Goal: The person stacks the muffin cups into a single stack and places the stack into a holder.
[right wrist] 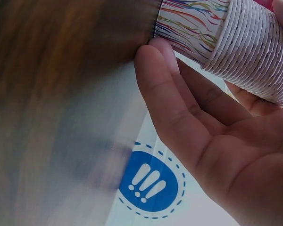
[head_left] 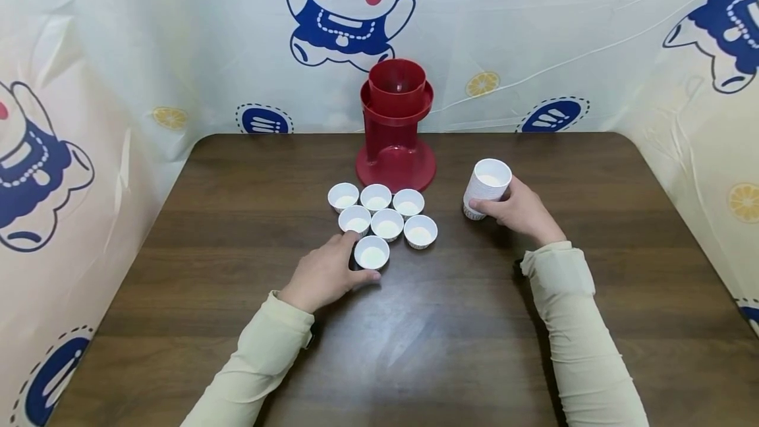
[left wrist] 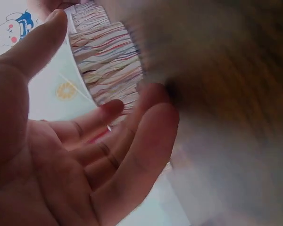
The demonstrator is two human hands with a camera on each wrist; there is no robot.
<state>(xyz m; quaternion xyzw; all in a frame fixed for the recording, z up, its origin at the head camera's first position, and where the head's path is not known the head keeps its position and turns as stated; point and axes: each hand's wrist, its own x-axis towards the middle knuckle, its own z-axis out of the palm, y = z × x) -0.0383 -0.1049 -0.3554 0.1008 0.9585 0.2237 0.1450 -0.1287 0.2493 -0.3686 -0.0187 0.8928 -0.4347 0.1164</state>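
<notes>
My left hand (head_left: 325, 273) curves around the front white paper cup (head_left: 371, 254), thumb on the near side and fingers on the far side. Streaked colored lines mark this cup's wall (left wrist: 106, 61) in the left wrist view, with the fingertips right at it. Behind it, several more small paper cups (head_left: 387, 224) stand upright in two rows. At the right, my right hand (head_left: 524, 211) grips a tall upright stack of nested paper cups (head_left: 489, 180) low on its side. The stack's many rims (right wrist: 254, 52) show in the right wrist view.
A red stand (head_left: 396, 163) with a red cup (head_left: 397, 87) in its top rises behind the small cups. The brown wooden table (head_left: 196, 321) meets a printed cloth (head_left: 213, 31) at the back and sides.
</notes>
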